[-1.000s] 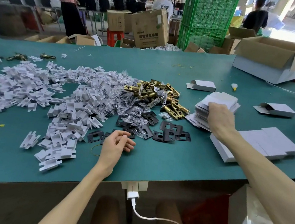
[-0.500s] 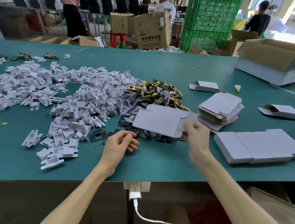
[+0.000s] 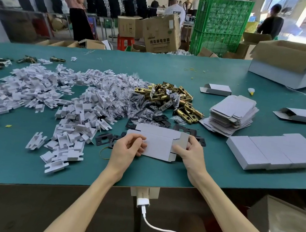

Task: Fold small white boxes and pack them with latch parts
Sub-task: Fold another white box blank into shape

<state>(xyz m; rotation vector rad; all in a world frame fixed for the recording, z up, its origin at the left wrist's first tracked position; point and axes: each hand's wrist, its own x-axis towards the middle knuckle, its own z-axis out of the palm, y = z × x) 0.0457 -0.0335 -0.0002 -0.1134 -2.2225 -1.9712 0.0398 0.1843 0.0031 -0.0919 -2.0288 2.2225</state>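
Both hands hold one flat white box blank [image 3: 157, 143] above the green table [image 3: 160, 176]: left hand [image 3: 127, 149] at its left end, right hand [image 3: 192, 152] at its right end.

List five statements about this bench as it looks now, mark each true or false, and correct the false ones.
1. The left hand and the right hand both hold one flat box blank. True.
2. A latch part sits inside that blank. False: it is folded flat, and no latch shows in it.
3. The brass latches are piled left of the stack of blanks. True.
4. The stacked crates in the background are red. False: the crates are green.
5. Closed white boxes lie in a row to the right of the right hand. True.
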